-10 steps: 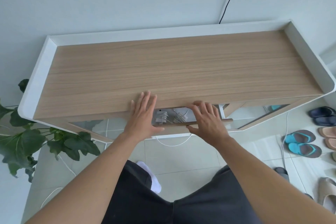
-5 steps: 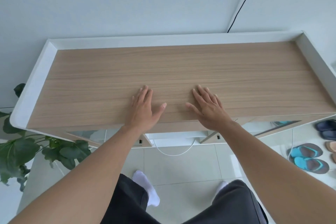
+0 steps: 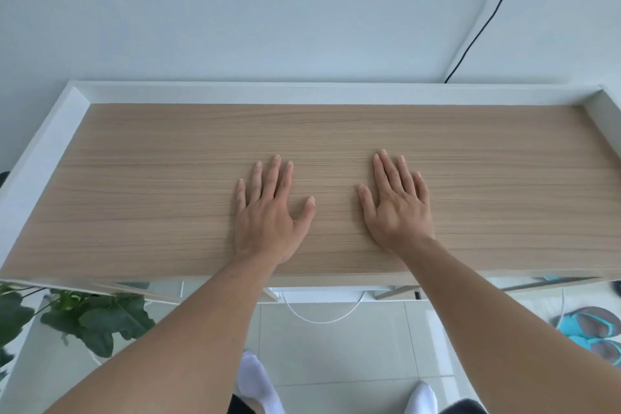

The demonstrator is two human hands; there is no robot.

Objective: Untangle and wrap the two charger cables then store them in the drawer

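My left hand (image 3: pixel 268 212) lies flat, palm down, on the wooden desk top (image 3: pixel 151 185), fingers spread and holding nothing. My right hand (image 3: pixel 396 205) rests flat beside it, a short gap to the right, likewise empty. The drawer sits under the desk's front edge (image 3: pixel 336 281) and is pushed in; its inside and the charger cables are hidden. A thin white cord (image 3: pixel 322 320) hangs in a loop below the desk's front.
A raised white rim (image 3: pixel 235 92) borders the desk's back and sides, against a pale wall. A black wire (image 3: pixel 487 20) runs up the wall corner. A green plant (image 3: pixel 84 319) stands at the lower left, teal sandals (image 3: pixel 591 329) on the tiled floor at right.
The drawer, open a second ago with white cables inside, is now pushed in. Both hands moved from its front edge up onto the desk top and lie flat.
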